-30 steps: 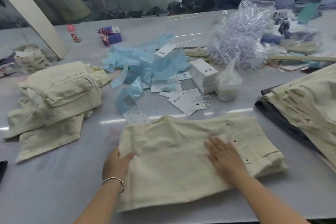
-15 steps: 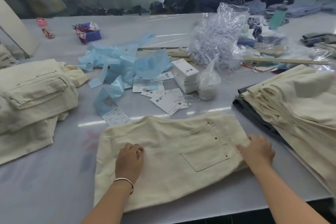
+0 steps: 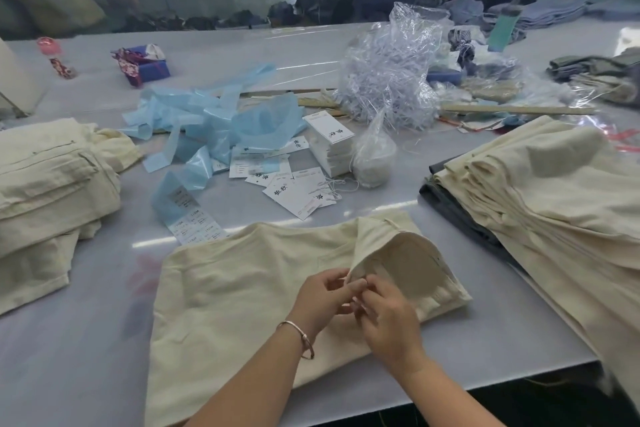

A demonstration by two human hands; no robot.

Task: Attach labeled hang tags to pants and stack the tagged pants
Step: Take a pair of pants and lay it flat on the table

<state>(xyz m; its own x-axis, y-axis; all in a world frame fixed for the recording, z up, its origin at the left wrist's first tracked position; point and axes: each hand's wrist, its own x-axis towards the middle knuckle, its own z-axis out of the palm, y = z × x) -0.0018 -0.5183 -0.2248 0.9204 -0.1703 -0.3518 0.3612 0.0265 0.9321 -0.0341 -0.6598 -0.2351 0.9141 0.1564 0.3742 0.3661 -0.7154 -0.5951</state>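
Light: bright, even, diffuse | Glare: pale streaks on glossy table (image 3: 450,236) | Shadows: soft, faint | Focus: centre sharp, background hazy | Edges: wide-angle bowing

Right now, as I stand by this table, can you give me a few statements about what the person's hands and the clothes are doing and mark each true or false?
1. Both hands, left hand and right hand, pinch the turned-up waistband of the cream pants. True.
2. A hang tag already hangs from those pants. False: none shows on them; loose hang tags lie further back on the table.
3. The bracelet is on the left wrist. True.
4. The stack of cream pants at right rests on something dark. True.
5. The blue plastic strips cover the pants in hand. False: they lie apart, behind them.
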